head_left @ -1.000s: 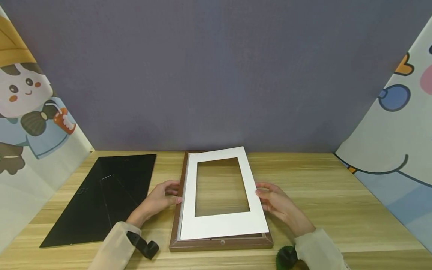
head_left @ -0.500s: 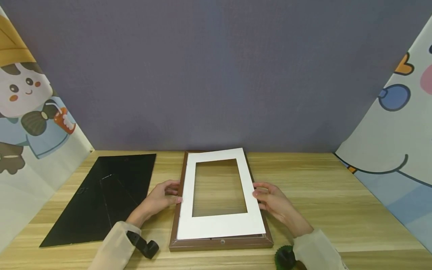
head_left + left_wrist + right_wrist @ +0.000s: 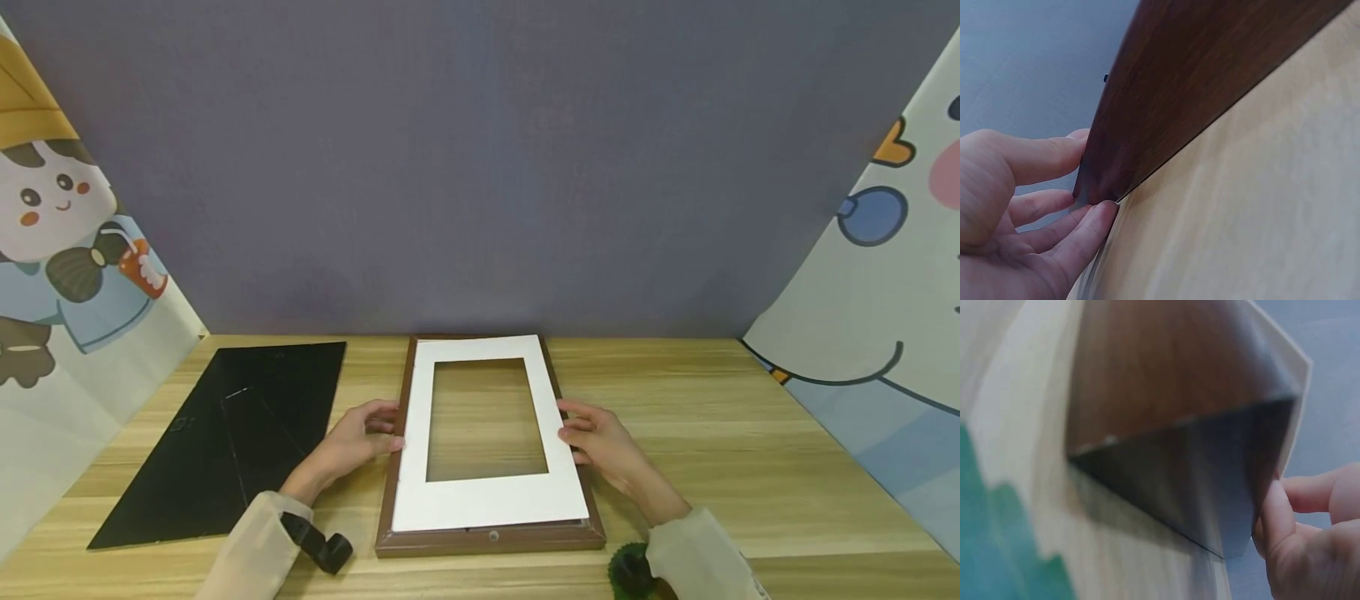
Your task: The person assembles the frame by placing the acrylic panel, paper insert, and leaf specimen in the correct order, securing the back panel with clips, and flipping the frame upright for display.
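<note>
A white mat board (image 3: 491, 504) with a rectangular window lies over a brown picture frame (image 3: 491, 543) in the head view. Its right side looks slightly raised, and a thin pale edge shows above the frame in the right wrist view. My left hand (image 3: 356, 437) grips the frame's left side, thumb on top and fingers along the outer wall; the left wrist view has these fingers (image 3: 1094, 228) low against the wood. At the right side, my right hand (image 3: 603, 442) pinches the mat board's edge, beside the frame's outer wall.
A black backing board (image 3: 247, 442) with a stand outline lies flat on the wooden table (image 3: 712, 433), left of the frame. A grey partition (image 3: 480, 167) rises behind the table, and printed cartoon panels stand at both sides.
The mat board has shifted a little left and its far edge has come down closer to the frame. My right hand moved left with it. The left hand has stayed in place.
</note>
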The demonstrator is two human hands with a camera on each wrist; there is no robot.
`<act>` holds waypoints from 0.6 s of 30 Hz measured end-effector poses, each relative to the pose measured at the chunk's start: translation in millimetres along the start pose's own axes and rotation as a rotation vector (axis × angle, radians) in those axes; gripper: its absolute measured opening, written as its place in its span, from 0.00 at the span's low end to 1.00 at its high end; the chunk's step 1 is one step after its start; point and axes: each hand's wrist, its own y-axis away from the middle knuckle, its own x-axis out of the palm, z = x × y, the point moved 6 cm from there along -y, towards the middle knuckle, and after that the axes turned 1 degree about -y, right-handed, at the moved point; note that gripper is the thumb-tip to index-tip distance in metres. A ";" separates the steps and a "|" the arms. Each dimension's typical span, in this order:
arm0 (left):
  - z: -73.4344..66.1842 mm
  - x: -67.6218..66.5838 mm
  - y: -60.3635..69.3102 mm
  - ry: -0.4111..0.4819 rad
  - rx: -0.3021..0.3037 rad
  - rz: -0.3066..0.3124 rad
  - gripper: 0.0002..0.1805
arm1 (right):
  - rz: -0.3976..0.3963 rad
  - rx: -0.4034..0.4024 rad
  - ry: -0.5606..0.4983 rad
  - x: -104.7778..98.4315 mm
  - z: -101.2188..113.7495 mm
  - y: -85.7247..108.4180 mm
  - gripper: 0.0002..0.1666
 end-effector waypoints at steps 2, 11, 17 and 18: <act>0.0 -0.1 -0.1 -0.001 0.000 -0.002 0.32 | 0.005 -0.005 0.016 0.3 1.0 0.3 0.31; -0.4 0.3 0.5 0.007 0.011 0.010 0.33 | -0.004 0.014 0.094 -0.3 2.4 0.6 0.30; 0.8 -0.5 -0.1 0.012 0.003 0.004 0.32 | 0.063 0.011 0.116 -0.5 2.3 0.5 0.32; 0.9 -0.5 -0.1 0.012 0.002 0.007 0.32 | 0.079 0.004 0.119 -0.2 2.7 0.7 0.32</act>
